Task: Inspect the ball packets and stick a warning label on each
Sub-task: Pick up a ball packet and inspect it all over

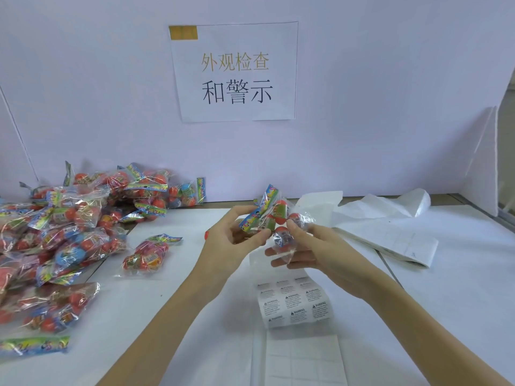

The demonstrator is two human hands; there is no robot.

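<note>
Both hands hold one clear ball packet with red and green balls and a colourful header card, raised above the table's middle. My left hand pinches the header end. My right hand grips the bag's lower end, fingers curled under it. Below the hands lies a strip of warning labels on curled backing paper. A big heap of ball packets covers the table's left side, and one packet lies alone nearer the middle.
Used white backing sheets are piled at the right back. A printed paper sign hangs on the white wall behind. A white partition panel stands at the far right. The white table shows bare surface at the right front.
</note>
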